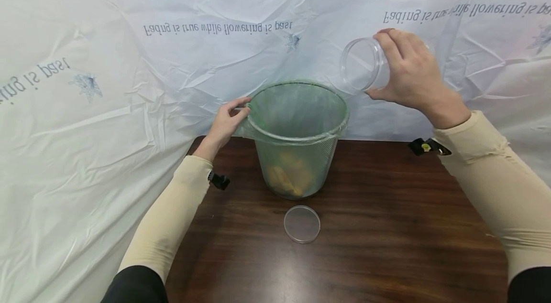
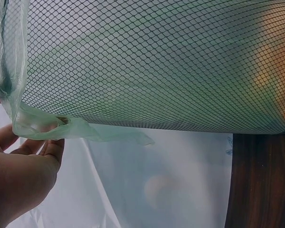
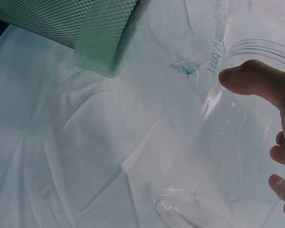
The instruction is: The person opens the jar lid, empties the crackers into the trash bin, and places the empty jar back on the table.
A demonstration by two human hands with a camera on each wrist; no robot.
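Note:
A wire-mesh trash bin (image 1: 324, 162) lined with a green plastic bag (image 1: 297, 107) stands upright at the back of the table. At its left rim my left hand (image 1: 225, 124) pinches the folded-over bag edge; the left wrist view shows fingers (image 2: 52, 151) curled at the hanging bag film (image 2: 85, 129). Up and right of the bin, my right hand (image 1: 413, 71) grips a clear plastic jar (image 1: 360, 65) round its side. The jar is held tilted, its uncovered mouth turned left toward the bin. No contents show inside the jar (image 3: 218, 137).
A clear round lid (image 1: 302, 224) lies flat on the dark wooden table (image 1: 387, 217) in front of the bin. Orange-yellow stuff (image 1: 292, 174) shows through the bin's lower wall. White printed sheeting (image 1: 193, 59) hangs behind and along the left.

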